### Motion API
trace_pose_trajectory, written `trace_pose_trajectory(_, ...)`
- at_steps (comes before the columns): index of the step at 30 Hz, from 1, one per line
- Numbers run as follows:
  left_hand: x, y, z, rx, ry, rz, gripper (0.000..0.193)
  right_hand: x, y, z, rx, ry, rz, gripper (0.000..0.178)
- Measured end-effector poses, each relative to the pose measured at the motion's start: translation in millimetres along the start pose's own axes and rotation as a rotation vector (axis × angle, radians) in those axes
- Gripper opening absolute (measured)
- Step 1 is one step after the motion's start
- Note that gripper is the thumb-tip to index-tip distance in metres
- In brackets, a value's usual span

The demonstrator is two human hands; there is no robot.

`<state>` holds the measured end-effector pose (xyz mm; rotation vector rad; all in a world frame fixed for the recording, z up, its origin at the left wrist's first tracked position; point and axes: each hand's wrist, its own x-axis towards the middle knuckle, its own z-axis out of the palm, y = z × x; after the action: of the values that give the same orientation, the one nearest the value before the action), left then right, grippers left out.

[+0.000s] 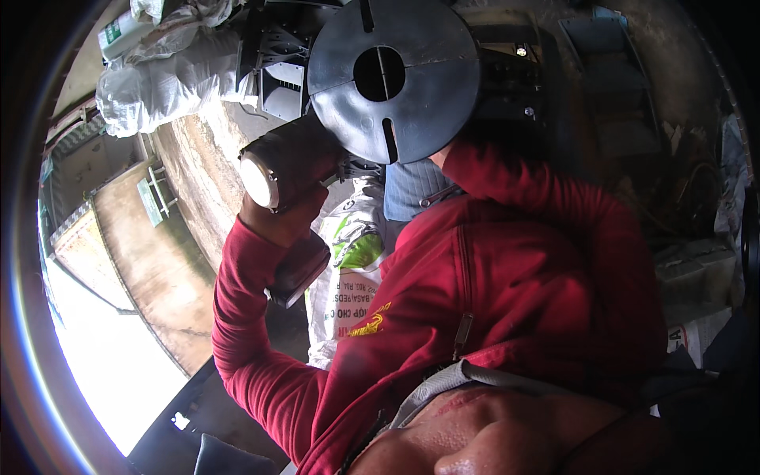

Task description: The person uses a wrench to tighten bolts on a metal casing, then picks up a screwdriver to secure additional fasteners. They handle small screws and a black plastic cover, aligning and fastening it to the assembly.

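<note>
My left hand [283, 218] is wrapped round the grip of a dark cordless power tool [305, 154]. The tool has a thick barrel with a pale round end, and a dark block [302, 269] sits below the hand. Whether its front touches anything is hidden. To the right of the barrel is a large dark grey round plate [435, 71] with a central hole and two slots. My right hand [440, 156] is at the plate's lower right edge. Only a bit of it shows past the red sleeve; its fingers are hidden behind the plate.
A bundle in clear plastic [162, 99] lies at the upper left, beside a white jug [125, 36]. Dark open-fronted boxes [283, 91] stand behind the tool. A white printed sack [340, 305] is by my left arm. A dark trough-shaped part [613, 95] stands at the upper right.
</note>
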<state>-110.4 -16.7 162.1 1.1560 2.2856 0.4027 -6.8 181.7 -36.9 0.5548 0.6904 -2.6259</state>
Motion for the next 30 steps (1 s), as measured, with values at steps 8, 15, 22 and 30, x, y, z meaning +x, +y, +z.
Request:
trace_pose_trajectory(8,2.5,7.2,9.1,0.252,0.006,-0.007,0.038,-1.4,-1.0,0.5,0.023,-0.036,0.035,0.046)
trace_pose_trajectory(15,8.8,38.4,2.8,-0.015,-0.079,-0.387,0.037,-2.1,-8.1,-4.9,0.038,-0.082,0.029,0.044)
trace_pose_trajectory(22,-18.2,6.9,-1.3,0.131,-0.136,-0.112,0.037,-25.9,7.4,-40.3,-0.297,-0.269,0.109,0.043)
trace_pose_trajectory(30,-38.6,3.9,-49.9,0.339,0.078,0.165,0.038,-143.2,-150.0,-62.4,-0.834,-0.765,-0.349,0.03)
